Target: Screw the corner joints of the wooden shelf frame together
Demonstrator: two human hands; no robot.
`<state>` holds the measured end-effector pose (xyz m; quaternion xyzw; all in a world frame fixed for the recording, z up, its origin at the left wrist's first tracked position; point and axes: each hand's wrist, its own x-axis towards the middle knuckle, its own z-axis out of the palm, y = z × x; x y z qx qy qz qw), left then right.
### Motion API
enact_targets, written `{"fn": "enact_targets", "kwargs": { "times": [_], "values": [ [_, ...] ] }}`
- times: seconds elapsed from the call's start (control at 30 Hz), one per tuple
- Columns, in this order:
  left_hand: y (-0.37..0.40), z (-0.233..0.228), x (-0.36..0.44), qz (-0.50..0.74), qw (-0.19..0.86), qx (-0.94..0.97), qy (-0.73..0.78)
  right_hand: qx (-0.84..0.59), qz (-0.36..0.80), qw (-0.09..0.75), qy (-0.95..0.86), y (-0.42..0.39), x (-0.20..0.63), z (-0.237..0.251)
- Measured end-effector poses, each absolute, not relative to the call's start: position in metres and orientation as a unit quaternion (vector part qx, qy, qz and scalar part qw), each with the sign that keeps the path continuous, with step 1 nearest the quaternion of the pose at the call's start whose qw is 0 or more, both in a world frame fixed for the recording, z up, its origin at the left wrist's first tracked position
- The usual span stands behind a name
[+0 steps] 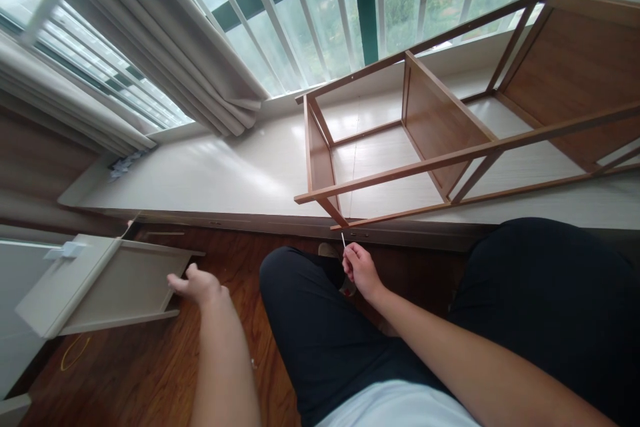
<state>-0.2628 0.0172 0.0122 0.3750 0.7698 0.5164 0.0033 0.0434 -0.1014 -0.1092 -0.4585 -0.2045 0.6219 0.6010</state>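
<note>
My right hand is closed around a small, thin, pale rod that points up from the fingers; its kind cannot be made out. Just beyond it, a brown wooden shelf rack lies on its side on the pale window ledge. One corner of the rack juts past the ledge's front edge, a little above the rod. My left hand is held out over the floor with its fingers apart and nothing in them. A small white cabinet is right by its fingertips; whether they touch cannot be told.
Barred windows rise behind the ledge, with a grey curtain hanging at the left. Crumpled grey-white material lies at the ledge's far left end. A yellow loop rests on the wooden floor. My knees are close to the ledge.
</note>
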Motion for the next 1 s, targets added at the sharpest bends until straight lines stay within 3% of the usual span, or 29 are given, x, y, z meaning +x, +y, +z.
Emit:
{"fn": "enact_targets", "kwargs": {
  "times": [0.07, 0.17, 0.23, 0.37, 0.6, 1.0],
  "values": [
    [0.005, 0.002, -0.242, 0.512, 0.029, 0.375, 0.772, -0.458, 0.622, 0.600, -0.211, -0.102, 0.041, -0.110],
    [-0.023, -0.009, -0.177, 0.449, 0.234, 0.464, 0.727, -0.464, 0.614, 0.594, -0.233, -0.104, 0.041, -0.112],
    [-0.038, -0.014, -0.132, 0.385, 0.287, 0.528, 0.701, -0.475, 0.600, 0.590, -0.259, -0.106, 0.043, -0.113],
    [-0.046, -0.029, -0.070, 0.258, 0.501, 0.530, 0.634, -0.517, 0.536, 0.582, -0.326, -0.110, 0.050, -0.111],
    [-0.041, -0.066, -0.044, 0.265, 0.613, 0.438, 0.601, -0.587, 0.441, 0.534, -0.420, -0.105, 0.055, -0.106],
    [-0.034, -0.080, -0.043, 0.297, 0.674, 0.386, 0.556, -0.628, 0.386, 0.516, -0.437, -0.104, 0.052, -0.111]
  ]
}}
